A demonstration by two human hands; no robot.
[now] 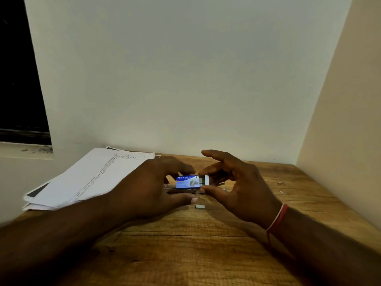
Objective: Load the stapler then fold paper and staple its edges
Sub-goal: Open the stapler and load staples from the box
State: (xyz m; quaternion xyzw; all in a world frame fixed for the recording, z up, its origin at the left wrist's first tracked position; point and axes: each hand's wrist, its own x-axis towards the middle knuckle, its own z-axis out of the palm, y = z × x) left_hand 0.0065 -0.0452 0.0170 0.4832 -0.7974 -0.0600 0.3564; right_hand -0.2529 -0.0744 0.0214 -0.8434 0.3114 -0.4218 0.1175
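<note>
A small blue staple box (187, 182) is held above the wooden desk (185, 244), its white inner tray (206, 180) slid out to the right. My left hand (148, 186) grips the box between fingers and thumb. My right hand (233, 186) pinches the tray's end with thumb and a finger, the index finger stretched out. A dark stapler part (181, 190) shows just under the box, mostly hidden by my left hand. One strip of staples (199, 207) lies on the desk below the hands. A stack of printed paper (88, 178) lies at the left.
Small staple bits (280, 183) lie scattered on the desk at the right. White walls close the desk at the back and right. A dark window (18, 79) with a sill is at the far left.
</note>
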